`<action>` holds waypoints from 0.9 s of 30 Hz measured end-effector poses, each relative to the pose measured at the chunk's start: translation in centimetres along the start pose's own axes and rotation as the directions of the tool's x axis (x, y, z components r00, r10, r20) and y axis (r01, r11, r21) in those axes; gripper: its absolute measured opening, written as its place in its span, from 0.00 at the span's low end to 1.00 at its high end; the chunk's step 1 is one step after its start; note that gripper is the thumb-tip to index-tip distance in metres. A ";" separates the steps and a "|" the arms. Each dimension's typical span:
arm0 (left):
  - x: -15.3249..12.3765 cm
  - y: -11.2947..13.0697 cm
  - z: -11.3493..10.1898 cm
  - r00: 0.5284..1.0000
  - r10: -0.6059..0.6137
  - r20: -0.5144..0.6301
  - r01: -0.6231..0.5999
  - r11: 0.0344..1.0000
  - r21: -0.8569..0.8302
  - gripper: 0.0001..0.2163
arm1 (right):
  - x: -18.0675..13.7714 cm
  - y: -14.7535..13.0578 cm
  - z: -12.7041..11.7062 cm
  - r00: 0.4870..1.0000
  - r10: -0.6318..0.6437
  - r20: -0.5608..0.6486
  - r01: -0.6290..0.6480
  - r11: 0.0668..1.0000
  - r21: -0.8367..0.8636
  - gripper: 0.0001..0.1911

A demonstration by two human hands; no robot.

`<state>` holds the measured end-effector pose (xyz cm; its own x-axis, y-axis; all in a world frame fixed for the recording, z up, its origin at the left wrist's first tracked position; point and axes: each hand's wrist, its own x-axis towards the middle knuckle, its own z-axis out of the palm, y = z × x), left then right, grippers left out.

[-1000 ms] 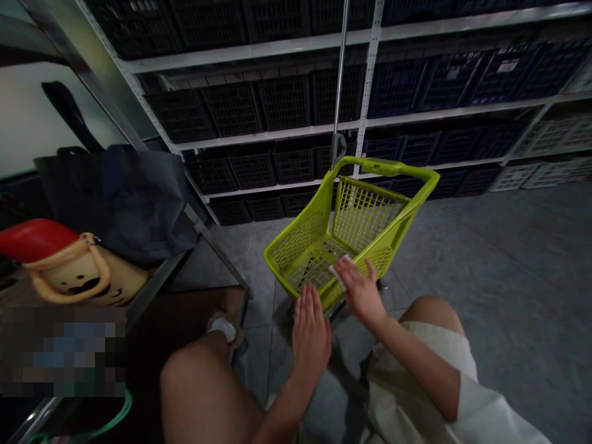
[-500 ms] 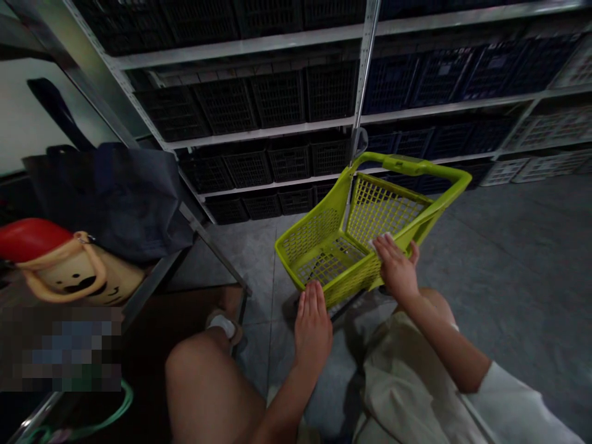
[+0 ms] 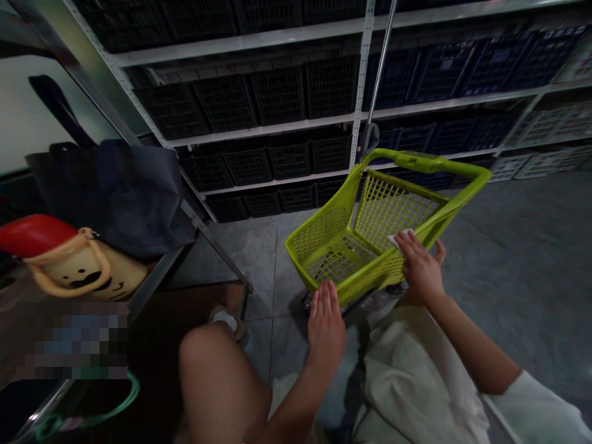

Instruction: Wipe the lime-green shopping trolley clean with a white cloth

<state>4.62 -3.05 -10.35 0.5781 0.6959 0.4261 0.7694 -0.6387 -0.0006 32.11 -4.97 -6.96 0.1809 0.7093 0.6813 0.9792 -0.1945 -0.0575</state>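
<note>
A small lime-green shopping cart [image 3: 342, 228] stands on the grey floor in front of me. My left hand [image 3: 326, 324] lies flat with fingers straight and together, fingertips against the near edge of the cart's basket. My right hand [image 3: 420, 265] presses a small white cloth [image 3: 400, 237] onto the basket's right rim, fingers curved over it. My bare knees and pale shorts fill the bottom of the view.
Metal shelving [image 3: 287, 126] with dark plastic crates runs along the back. At the left a dark fabric bag [image 3: 115, 191] and a cream toy with a red cap [image 3: 69, 262] sit on a rack. A thin metal pole [image 3: 382, 74] rises behind the cart.
My right hand with the cloth has slid from the basket's near edge to its right rim. The cart sits further right in view. My left hand stays at the near edge.
</note>
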 end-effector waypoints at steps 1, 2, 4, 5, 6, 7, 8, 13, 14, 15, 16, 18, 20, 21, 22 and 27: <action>-0.1 0.3 0.1 1.000 -0.005 -0.005 0.005 1.000 0.000 0.35 | -0.5 -1.7 -0.1 1.000 0.012 0.012 -0.013 1.000 0.021 0.35; -0.1 0.5 0.2 1.000 -0.012 -0.012 0.012 1.000 0.001 0.34 | -1.2 -4.0 -0.2 1.000 -0.001 0.031 0.000 0.998 0.059 0.35; -0.2 0.8 0.3 0.999 -0.026 -0.026 0.026 1.000 0.000 0.33 | -3.0 -9.1 -0.6 0.989 -0.115 0.090 0.097 0.977 0.192 0.37; -0.2 0.8 0.3 0.999 -0.029 -0.032 0.029 1.000 -0.003 0.32 | -3.7 -11.2 -0.7 0.975 -0.191 0.111 0.157 0.953 0.260 0.37; -0.1 0.6 0.3 0.999 -0.030 -0.034 0.030 1.000 -0.007 0.31 | -4.3 -12.6 -0.9 0.962 -0.244 0.120 0.199 0.933 0.301 0.37; -0.1 0.5 0.2 0.999 -0.028 -0.032 0.028 1.000 -0.015 0.30 | -4.6 -13.1 -0.9 0.945 -0.303 0.126 0.247 0.910 0.334 0.37; 0.0 0.2 0.0 0.999 -0.030 -0.025 0.030 0.999 -0.024 0.30 | -4.6 -12.8 -1.0 0.928 -0.348 0.132 0.285 0.892 0.350 0.37; 0.5 -0.9 -0.9 0.998 -0.065 0.026 0.067 0.995 -0.080 0.30 | -1.7 -3.6 -0.5 0.962 -0.249 0.116 0.216 0.947 0.236 0.40; 0.6 -1.0 -1.1 0.997 -0.075 0.030 0.077 0.993 -0.086 0.31 | -1.1 -1.9 -0.5 0.976 -0.190 0.106 0.166 0.966 0.200 0.40; 0.6 -1.1 -1.2 0.996 -0.084 0.035 0.087 0.992 -0.091 0.31 | -0.7 -0.8 -0.5 0.986 -0.134 0.098 0.116 0.978 0.171 0.40; 0.7 -1.1 -1.4 0.995 -0.094 0.039 0.097 0.991 -0.094 0.31 | -0.4 -0.4 -0.5 0.992 -0.086 0.092 0.071 0.986 0.151 0.40; 0.6 -1.2 -1.6 0.992 -0.119 0.038 0.122 0.988 -0.095 0.31 | -0.5 -1.5 -0.5 0.996 -0.012 0.085 0.001 0.991 0.134 0.39; 0.3 -1.2 -1.7 0.988 -0.150 0.032 0.152 0.984 -0.089 0.31 | -1.3 -4.9 -0.6 0.995 0.012 0.095 -0.026 0.988 0.150 0.38; 0.1 -1.2 -1.7 0.986 -0.164 0.025 0.166 0.983 -0.085 0.31 | -1.9 -7.1 -0.5 0.994 -0.004 0.106 -0.015 0.985 0.172 0.38; -0.1 -1.4 -1.8 0.984 -0.178 0.017 0.179 0.980 -0.081 0.31 | -2.5 -9.4 -0.5 0.991 -0.040 0.125 0.014 0.978 0.206 0.38; -1.0 -3.3 -2.2 0.977 -0.215 -0.009 0.214 0.975 -0.055 0.27 | -4.2 -17.1 -0.3 0.942 -0.310 0.128 0.248 0.901 0.356 0.32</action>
<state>0.93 -2.35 -8.73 0.3971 0.8140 0.4240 0.8589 -0.4924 0.1407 14.56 -4.81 -8.60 -0.1214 0.8152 0.5664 0.9597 0.2420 -0.1425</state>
